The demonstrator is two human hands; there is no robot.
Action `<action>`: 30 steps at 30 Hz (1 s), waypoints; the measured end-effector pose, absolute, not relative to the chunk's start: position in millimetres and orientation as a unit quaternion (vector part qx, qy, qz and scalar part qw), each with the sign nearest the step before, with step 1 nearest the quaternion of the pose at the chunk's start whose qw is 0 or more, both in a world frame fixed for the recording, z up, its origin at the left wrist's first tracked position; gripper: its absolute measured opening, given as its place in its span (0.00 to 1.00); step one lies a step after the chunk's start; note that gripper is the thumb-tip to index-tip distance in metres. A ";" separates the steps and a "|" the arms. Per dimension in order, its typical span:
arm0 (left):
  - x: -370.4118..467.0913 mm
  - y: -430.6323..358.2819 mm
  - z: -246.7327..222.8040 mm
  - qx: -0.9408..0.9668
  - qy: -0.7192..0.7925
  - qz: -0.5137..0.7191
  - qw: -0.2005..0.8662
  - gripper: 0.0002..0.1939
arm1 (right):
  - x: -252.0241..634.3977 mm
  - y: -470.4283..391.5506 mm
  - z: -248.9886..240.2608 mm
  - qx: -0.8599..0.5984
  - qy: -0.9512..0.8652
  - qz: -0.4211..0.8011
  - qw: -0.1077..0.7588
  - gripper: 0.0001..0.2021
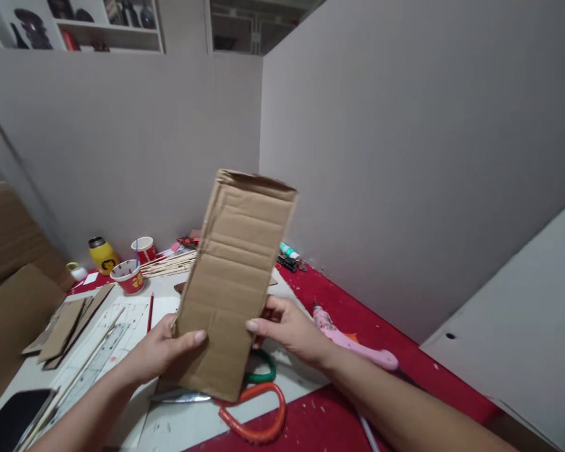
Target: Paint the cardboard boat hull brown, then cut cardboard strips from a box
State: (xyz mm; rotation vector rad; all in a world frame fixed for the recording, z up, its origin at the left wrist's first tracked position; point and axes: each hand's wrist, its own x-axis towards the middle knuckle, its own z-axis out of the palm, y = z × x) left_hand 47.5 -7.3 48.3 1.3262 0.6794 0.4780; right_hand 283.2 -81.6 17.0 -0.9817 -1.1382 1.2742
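Note:
A long brown cardboard piece (238, 263), creased across in several places and folded at its top end, is held up slightly tilted above the table. My left hand (167, 351) grips its lower left edge, thumb flat on the front and fingers hidden behind. On the right edge, my right hand (282, 326) pinches the cardboard between thumb and fingers. Just beneath its lower end lie scissors with an orange handle loop (275, 420) and a green handle loop (263, 366), their blade partly covered. A pink glue gun (353, 345) rests beside my right forearm.
On the left are cardboard strips (68, 329), a drawing sheet (108, 339), a dark phone (16, 417) and a large cardboard sheet (19, 314). Paper cups (128, 279), a yellow bottle (102, 256) and wooden sticks (169, 263) stand or lie farther back. Grey walls (381, 157) enclose the red-covered table (339, 420).

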 end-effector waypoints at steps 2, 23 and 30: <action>48.9 -2.0 48.9 0.562 0.348 0.305 0.686 0.31 | 284.4 -79.6 16.1 -0.415 -0.478 0.549 0.546 0.28; 63.5 12.6 21.9 0.420 0.442 0.652 0.451 0.26 | 298.3 -83.4 19.0 -0.519 -0.530 0.446 0.501 0.18; 62.9 9.0 22.1 0.454 0.444 0.653 0.413 0.23 | 298.4 -82.8 15.3 -0.533 -0.550 0.414 0.492 0.17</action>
